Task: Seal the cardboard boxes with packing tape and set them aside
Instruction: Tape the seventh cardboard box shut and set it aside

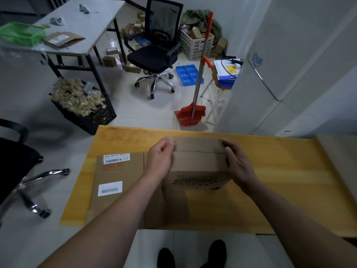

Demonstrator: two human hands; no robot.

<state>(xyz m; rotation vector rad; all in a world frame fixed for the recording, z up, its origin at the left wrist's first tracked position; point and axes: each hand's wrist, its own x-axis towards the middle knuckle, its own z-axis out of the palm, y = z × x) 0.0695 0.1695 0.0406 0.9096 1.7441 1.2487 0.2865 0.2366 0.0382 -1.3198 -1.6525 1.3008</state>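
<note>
A small brown cardboard box [199, 163] with a printed logo on its near side stands on the yellow wooden table [280, 180]. Its top flaps are folded down and meet along a middle seam. My left hand [161, 158] grips the box's left end, fingers curled over the top edge. My right hand [236, 161] grips the right end in the same way. A flattened cardboard box [117, 176] with two barcode labels lies flat under and to the left of the small box. No tape roll shows.
Beyond the table stand a red broom and dustpan [190, 115], a black office chair [154, 55], a black crate of dried plants [83, 105] and a white desk [81, 29]. A white cabinet [289, 74] rises at the right. Another chair [17, 161] is at my left.
</note>
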